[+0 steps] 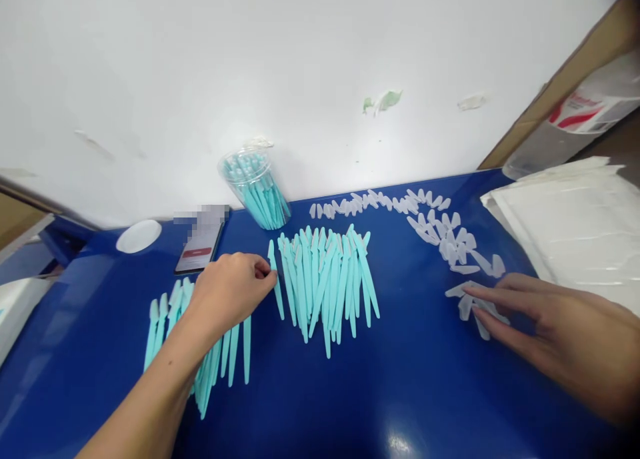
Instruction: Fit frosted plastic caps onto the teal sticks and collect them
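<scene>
My left hand [233, 285] is closed, its fingertips pinching a teal eyebrow razor [279, 295] at the left edge of the middle pile. That pile of teal eyebrow razors [325, 285] lies spread on the blue table, blade ends pointing away from me. More razors [233, 355], with pale ends, lie to the left, partly hidden under my left forearm. My right hand [555, 332] reaches in from the right, thumb and forefinger apart around a small translucent blade cap [466, 307] in a loose cluster. Other caps [450, 242] trail away behind it in a curved line.
A clear plastic cup [255, 189] full of teal razors leans near the white wall. Left of it are a phone [203, 239] and a white round lid [139, 236]. White packets [575, 212] and a plastic bottle [575, 119] are at the right, on the blue table [400, 392] side.
</scene>
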### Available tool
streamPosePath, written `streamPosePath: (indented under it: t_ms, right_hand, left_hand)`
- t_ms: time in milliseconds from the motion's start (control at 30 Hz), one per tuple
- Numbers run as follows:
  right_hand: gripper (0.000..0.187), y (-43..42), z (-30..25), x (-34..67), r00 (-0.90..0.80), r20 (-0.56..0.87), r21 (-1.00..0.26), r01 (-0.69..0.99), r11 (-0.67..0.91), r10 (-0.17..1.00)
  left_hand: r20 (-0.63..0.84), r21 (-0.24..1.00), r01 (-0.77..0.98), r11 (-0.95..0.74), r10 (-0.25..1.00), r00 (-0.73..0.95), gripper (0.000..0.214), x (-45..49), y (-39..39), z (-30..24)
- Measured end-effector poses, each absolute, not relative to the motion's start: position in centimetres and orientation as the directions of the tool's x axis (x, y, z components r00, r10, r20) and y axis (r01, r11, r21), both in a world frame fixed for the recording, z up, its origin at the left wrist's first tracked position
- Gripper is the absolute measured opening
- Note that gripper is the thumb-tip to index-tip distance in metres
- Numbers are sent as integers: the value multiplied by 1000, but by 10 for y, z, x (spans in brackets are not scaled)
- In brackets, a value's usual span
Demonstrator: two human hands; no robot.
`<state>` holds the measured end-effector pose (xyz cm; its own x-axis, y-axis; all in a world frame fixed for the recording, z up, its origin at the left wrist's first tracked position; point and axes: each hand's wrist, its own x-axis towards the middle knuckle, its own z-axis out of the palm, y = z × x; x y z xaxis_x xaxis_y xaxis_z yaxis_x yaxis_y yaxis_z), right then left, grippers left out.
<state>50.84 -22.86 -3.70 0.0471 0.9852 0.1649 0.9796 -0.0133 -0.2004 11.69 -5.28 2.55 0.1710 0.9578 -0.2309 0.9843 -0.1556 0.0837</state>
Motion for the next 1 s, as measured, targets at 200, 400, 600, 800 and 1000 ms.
streamPosePath:
  t_ms: [200, 400, 600, 800, 1000]
  right_hand:
    - [46, -204, -29, 501, -35, 37, -84, 996, 38, 999]
    - [40, -180, -18, 491, -42, -50, -139, 990, 34, 998]
    - [46, -161, 10, 467, -51, 118, -309, 947, 86, 992]
    - [27, -128, 44, 413, -12, 121, -695, 713, 93, 993]
    - [24, -102, 33, 374, -90, -111, -939, 336, -75, 990]
  left_hand:
    - [-230, 105, 982, -158, 957, 179, 38, 115, -48, 23]
    - [-228, 196, 974, -115, 961, 159, 36, 115, -48, 22]
    - [-256, 254, 960, -117, 949, 183, 36, 117, -48, 21]
    - [-182, 181, 971, -156, 965, 189, 37, 117, -45, 21]
    - [-179, 133, 974, -185, 962, 208, 26, 114, -35, 20]
